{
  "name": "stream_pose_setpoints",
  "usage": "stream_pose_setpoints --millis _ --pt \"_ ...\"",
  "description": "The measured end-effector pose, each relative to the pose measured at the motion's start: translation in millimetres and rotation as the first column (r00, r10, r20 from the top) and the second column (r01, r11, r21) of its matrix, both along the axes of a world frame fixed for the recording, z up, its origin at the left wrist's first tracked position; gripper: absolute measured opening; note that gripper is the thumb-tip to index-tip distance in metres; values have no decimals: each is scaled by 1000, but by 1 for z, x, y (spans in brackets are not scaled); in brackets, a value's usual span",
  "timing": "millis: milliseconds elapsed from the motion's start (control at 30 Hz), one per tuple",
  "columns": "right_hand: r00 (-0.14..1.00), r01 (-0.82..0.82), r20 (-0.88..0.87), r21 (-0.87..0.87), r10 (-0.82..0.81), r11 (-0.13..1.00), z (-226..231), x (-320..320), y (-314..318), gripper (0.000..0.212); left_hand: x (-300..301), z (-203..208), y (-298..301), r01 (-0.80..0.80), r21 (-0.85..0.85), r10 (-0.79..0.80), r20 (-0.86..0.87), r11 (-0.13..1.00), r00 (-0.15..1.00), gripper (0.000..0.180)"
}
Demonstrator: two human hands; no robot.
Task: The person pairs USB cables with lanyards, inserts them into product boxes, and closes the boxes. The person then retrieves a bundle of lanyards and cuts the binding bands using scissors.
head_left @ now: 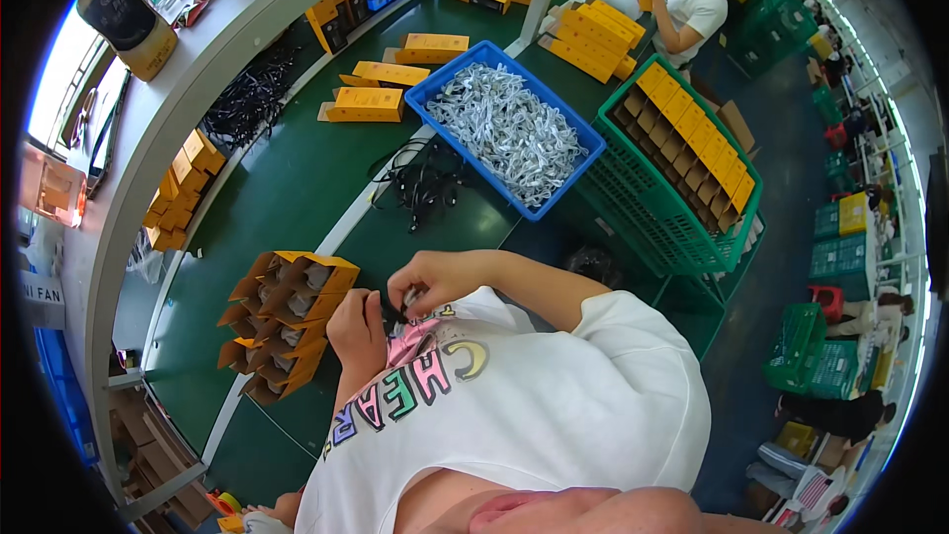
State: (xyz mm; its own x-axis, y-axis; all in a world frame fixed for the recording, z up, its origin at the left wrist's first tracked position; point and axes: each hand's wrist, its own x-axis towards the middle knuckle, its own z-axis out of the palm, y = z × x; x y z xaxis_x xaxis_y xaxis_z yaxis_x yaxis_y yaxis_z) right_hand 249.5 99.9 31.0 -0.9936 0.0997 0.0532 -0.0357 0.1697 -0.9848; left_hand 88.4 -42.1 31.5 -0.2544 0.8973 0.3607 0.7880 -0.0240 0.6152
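My left hand (358, 334) and my right hand (440, 280) are close together in front of my shirt. Both are closed on a small black piece (393, 314), apparently a cable, mostly covered by the fingers. A greyish bit shows at the right fingertips; I cannot make out what it is. Beside my left hand stand several open yellow cardboard boxes (318, 328), packed together, with pale wrapped items inside. Beyond my hands a loose tangle of black cables (423, 186) lies on the green bench (262, 203).
A blue bin (591, 146) full of small silvery wrapped pieces sits ahead. To its right is a green crate (660, 227) of yellow boxes. Flat yellow boxes (366, 105) lie farther off. A shelf frame (148, 148) curves along the left. A co-worker (692, 10) sits at the far end.
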Motion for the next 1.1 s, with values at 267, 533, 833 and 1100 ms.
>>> stream_pose_setpoints --millis 267,533,833,1100 --pt "1000 -22 -22 -401 14 916 11 -23 -22 11 -24 -19 -36 174 122 -171 -35 977 985 19" --pt "996 41 86 -570 10 821 15 -66 -39 8 -27 -11 -64 -18 146 8 65 989 998 19" --pt "977 96 140 387 -161 917 12 -145 -67 12 -56 -22 -113 -271 60 272 -16 961 962 16" --pt "951 -295 -47 -441 306 847 -6 -203 -129 20 -81 -39 -189 -354 -12 219 806 935 550 24"
